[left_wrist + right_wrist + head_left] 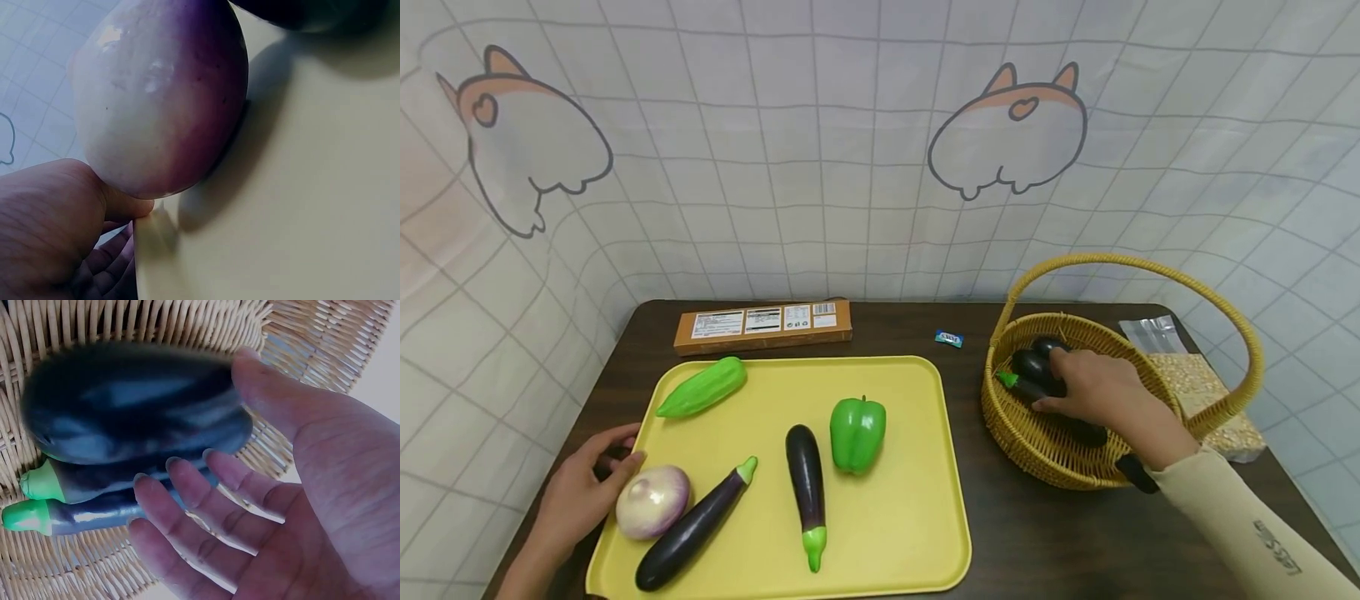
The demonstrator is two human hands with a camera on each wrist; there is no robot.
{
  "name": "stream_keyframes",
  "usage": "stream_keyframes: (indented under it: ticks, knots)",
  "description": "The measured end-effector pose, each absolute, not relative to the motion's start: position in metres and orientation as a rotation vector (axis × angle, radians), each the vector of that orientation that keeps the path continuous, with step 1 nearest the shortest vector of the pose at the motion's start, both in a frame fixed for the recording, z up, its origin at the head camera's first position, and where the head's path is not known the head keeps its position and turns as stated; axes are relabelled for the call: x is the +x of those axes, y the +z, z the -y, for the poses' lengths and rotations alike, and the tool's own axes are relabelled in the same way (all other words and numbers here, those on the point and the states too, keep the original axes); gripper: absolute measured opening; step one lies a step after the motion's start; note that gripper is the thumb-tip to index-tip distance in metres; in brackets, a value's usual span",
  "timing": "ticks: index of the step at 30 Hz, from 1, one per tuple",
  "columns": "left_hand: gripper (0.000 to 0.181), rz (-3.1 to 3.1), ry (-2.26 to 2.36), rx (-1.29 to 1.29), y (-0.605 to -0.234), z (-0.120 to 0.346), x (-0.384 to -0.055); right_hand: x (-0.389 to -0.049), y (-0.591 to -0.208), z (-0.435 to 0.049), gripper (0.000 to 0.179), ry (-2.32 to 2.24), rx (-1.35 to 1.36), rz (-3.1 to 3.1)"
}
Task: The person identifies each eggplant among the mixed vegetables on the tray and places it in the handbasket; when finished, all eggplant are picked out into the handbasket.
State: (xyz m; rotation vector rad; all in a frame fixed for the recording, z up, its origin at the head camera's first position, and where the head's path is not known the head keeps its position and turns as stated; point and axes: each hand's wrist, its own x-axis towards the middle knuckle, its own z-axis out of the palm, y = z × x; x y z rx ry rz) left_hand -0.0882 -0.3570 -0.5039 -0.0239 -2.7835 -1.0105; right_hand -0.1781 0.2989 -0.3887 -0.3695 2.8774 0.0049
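Note:
My left hand (576, 492) grips the left rim of the yellow tray (910, 533), thumb at the edge and fingers curled below it. Right beside that thumb sits a white and purple onion (162, 106). My right hand (1101, 387) reaches into the yellow wicker basket (1026, 454). Its fingers are spread and loosely bent over several dark eggplants (125, 406) there. In the right wrist view the thumb tip meets the end of the biggest eggplant, and the fingertips overlap the slimmer eggplants (100, 512) with green caps.
On the tray lie a slanted eggplant (692, 533), another eggplant (805, 475), a green bell pepper (857, 433) and a long light-green vegetable (700, 389). Behind it are a flat brown box (763, 327) and a small blue packet (949, 337). A grain bag (1195, 375) lies right of the basket.

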Motion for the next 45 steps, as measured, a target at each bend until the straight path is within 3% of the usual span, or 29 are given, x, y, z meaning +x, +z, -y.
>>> stream_keyframes:
  ticks: [10, 21, 35, 45]
  knots:
    - [0.043, 2.797, -1.029, -0.004, -0.501, 0.357, -0.088, -0.163, -0.358, -0.281, 0.052, -0.059, -0.436, -2.977]
    - [0.043, 2.803, -1.032, -0.009, -0.503, 0.358, -0.087, -0.138, -0.340, -0.219, 0.042, -0.121, -0.861, -3.123]
    - [0.043, 2.792, -1.044, -0.015, -0.502, 0.357, -0.086, -0.130, -0.352, -0.135, 0.063, -0.047, -1.628, -2.983]
    - [0.043, 2.796, -1.035, 0.008, -0.501, 0.357, -0.088, -0.131, -0.370, -0.099, 0.074, 0.084, -1.796, -2.791]
